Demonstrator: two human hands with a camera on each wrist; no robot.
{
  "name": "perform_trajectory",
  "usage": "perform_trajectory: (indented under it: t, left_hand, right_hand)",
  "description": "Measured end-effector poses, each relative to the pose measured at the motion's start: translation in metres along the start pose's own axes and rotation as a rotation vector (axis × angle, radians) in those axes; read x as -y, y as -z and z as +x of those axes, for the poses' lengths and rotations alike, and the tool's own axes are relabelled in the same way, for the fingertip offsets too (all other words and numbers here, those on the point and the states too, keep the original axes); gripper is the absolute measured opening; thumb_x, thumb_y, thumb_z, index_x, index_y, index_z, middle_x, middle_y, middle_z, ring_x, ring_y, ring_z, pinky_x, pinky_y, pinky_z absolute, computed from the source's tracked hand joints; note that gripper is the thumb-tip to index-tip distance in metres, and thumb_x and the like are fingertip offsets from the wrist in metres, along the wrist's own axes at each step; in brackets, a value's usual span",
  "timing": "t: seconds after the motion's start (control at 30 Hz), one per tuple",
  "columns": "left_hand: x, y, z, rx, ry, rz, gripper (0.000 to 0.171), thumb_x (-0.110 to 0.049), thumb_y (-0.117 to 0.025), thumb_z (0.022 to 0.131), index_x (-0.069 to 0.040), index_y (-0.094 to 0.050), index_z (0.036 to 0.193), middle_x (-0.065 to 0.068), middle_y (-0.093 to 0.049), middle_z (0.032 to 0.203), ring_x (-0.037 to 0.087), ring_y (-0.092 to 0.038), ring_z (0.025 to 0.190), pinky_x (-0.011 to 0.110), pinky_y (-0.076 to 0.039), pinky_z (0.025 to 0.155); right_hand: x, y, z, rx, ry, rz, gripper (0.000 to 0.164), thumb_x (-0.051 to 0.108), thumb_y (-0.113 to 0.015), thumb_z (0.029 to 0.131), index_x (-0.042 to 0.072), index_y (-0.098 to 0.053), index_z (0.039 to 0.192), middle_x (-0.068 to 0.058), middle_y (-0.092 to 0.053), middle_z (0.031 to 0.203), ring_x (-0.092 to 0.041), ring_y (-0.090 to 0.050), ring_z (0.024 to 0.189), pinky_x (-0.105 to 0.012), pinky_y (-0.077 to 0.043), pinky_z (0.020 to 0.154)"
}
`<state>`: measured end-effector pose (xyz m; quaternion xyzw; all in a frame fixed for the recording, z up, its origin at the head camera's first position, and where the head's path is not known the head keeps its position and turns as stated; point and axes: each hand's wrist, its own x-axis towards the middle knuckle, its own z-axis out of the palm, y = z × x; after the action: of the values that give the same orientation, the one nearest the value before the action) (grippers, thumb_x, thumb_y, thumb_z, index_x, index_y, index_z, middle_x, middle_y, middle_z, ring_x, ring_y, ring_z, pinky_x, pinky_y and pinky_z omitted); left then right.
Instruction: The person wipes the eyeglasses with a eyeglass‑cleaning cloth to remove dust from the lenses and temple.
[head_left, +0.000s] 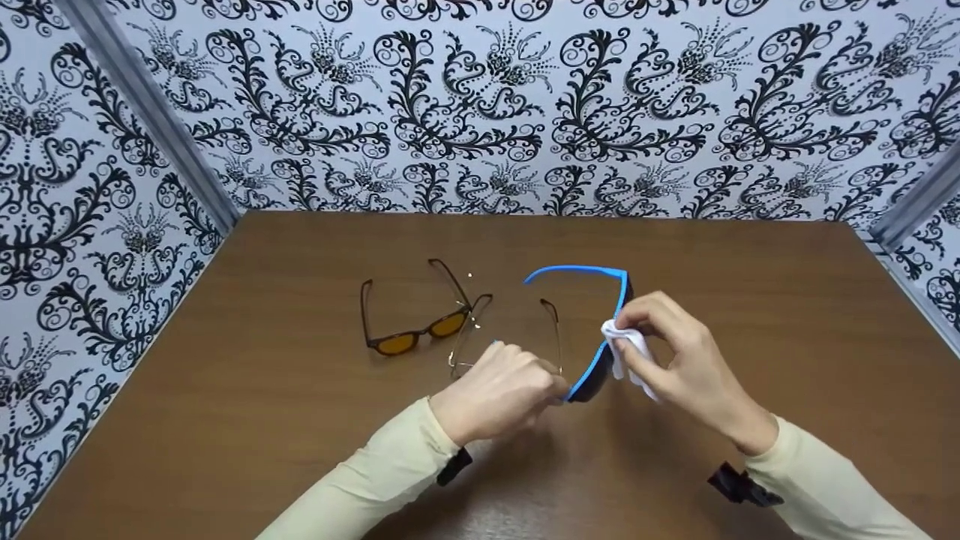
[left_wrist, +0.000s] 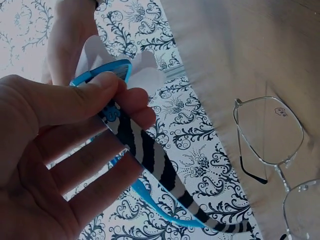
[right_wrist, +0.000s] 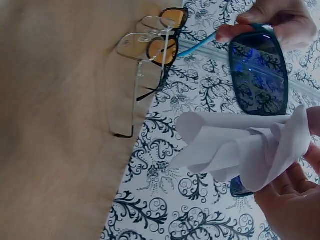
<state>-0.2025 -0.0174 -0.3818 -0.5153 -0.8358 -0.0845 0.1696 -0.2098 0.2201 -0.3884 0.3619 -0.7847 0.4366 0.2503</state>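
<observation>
Blue-framed sunglasses (head_left: 619, 298) with dark lenses are held up above the table between both hands. My left hand (head_left: 506, 390) pinches them at one hinge corner; in the left wrist view the thumb lies over the frame, and a black-and-white striped temple (left_wrist: 145, 150) runs down past the fingers. My right hand (head_left: 686, 367) grips a folded white cloth (right_wrist: 240, 150) against the other side of the frame. In the right wrist view the cloth overlaps one lens, while the lens (right_wrist: 259, 75) nearer my left hand shows a bluish reflection.
Wire-rimmed clear glasses (left_wrist: 267, 130) lie on the brown table (head_left: 262, 420), partly hidden behind my left hand in the head view. Left of them sit dark-framed glasses (head_left: 367, 322) with orange lenses. Patterned black-and-white walls (head_left: 480, 112) enclose the back and sides.
</observation>
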Motion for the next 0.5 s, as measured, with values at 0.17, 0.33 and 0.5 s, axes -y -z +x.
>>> perform_trajectory:
  t: [0.17,0.33,0.5]
  left_hand:
    - [0.002,0.0,-0.001,-0.032,-0.052,-0.029,0.023,-0.01,-0.071,0.081,-0.02,-0.06,0.065,-0.011,-0.051,0.059,0.007,-0.047,0.047,0.025,-0.025,0.038]
    - [0.001,0.001,-0.001,-0.012,-0.083,-0.02,0.023,-0.01,-0.071,0.082,-0.021,-0.061,0.065,-0.011,-0.05,0.058,0.006,-0.045,0.047,0.024,-0.026,0.039]
    - [-0.003,0.003,-0.002,0.004,-0.094,0.033,0.03,-0.005,-0.068,0.081,-0.021,-0.053,0.06,-0.011,-0.047,0.056,0.008,-0.038,0.045,0.023,-0.021,0.039]
  right_hand:
    - [-0.011,0.004,-0.008,-0.034,-0.055,-0.001,0.03,-0.021,-0.066,0.075,-0.002,-0.06,0.097,-0.009,-0.057,0.094,-0.013,-0.058,0.087,-0.018,-0.052,0.078]
    - [-0.021,0.008,-0.005,-0.101,-0.162,0.033,0.024,-0.022,-0.062,0.078,-0.006,-0.06,0.096,-0.013,-0.057,0.093,-0.013,-0.06,0.085,-0.019,-0.052,0.077]
    - [-0.022,0.01,0.004,-0.13,-0.25,0.078,0.02,-0.02,-0.06,0.081,-0.007,-0.059,0.097,-0.011,-0.058,0.094,-0.014,-0.06,0.085,-0.018,-0.052,0.075]
